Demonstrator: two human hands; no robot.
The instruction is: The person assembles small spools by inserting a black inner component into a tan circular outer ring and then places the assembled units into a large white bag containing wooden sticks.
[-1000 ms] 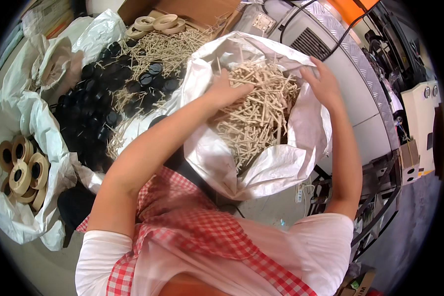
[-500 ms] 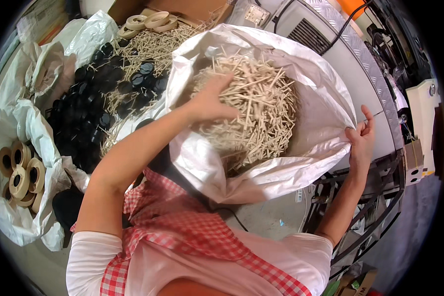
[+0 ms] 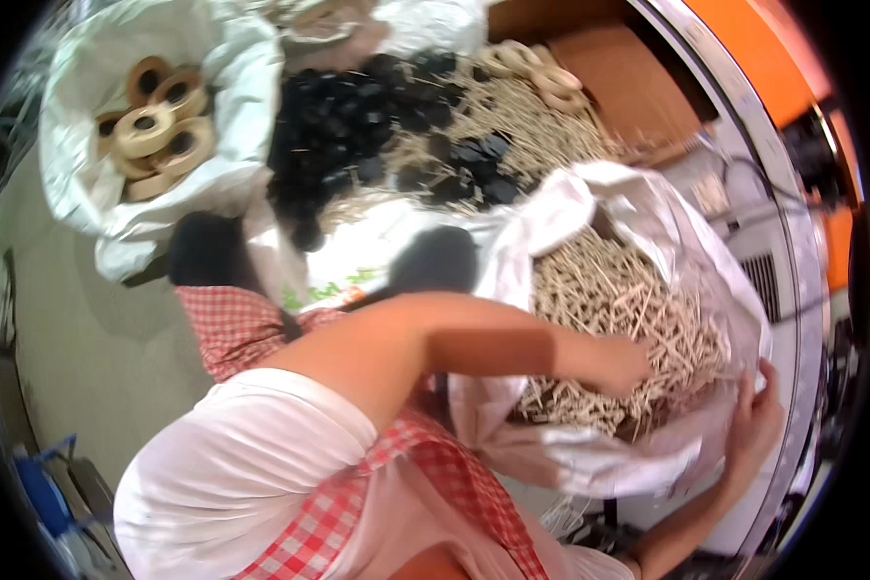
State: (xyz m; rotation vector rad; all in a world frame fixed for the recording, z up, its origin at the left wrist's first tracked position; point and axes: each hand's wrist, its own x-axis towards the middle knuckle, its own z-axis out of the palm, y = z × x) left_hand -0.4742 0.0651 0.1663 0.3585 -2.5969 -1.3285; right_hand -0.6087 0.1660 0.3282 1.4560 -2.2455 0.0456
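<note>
A large white woven sack (image 3: 599, 469), its mouth wide, holds a heap of short beige sticks (image 3: 599, 285). My left hand (image 3: 617, 365) reaches across into the sack, and its fingers are sunk among the sticks, so their grip is hidden. At the sack's right rim my right hand (image 3: 754, 420) pinches the white plastic, its fingertips pointing up along the edge. Beyond my left arm lies a pile of black round caps (image 3: 343, 116), with more beige sticks (image 3: 541, 116) scattered over and beside it.
At the far left a white sack (image 3: 68, 174) holds several tape-like beige rolls (image 3: 147, 133). Pale rings (image 3: 532, 70) lie by a brown cardboard box (image 3: 628, 87) at the back. A grey machine panel with a vent (image 3: 762, 280) borders the sack on the right. A blue chair (image 3: 43, 493) stands lower left.
The view has swung, so the sack now sits farther right and lower. My left hand has gone from above the heap into the sticks. My right hand stays at the rim.
</note>
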